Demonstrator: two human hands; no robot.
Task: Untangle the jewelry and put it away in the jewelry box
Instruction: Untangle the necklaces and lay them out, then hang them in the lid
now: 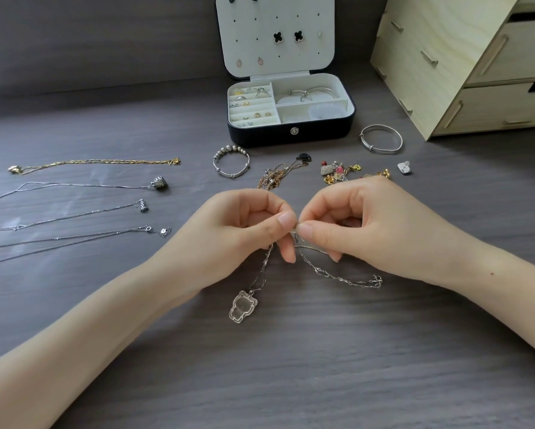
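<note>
My left hand (244, 226) and my right hand (362, 221) meet at the table's middle, both pinching a tangled silver necklace (328, 274). Its clear bear-shaped pendant (243, 305) hangs down onto the table below my left hand. A loose chain end with a small bow lies to the right. The black jewelry box (291, 133) stands open behind, with rings, ear studs and bangles in its white compartments. A tangled gold chain clump (275, 176) lies just beyond my hands.
Several straightened necklaces (83, 187) lie in rows at the left. A beaded silver bangle (231, 161), a plain silver bangle (381, 139) and a heap of small earrings (343, 172) sit before the box. A pale wooden drawer unit (464, 63) stands at the back right.
</note>
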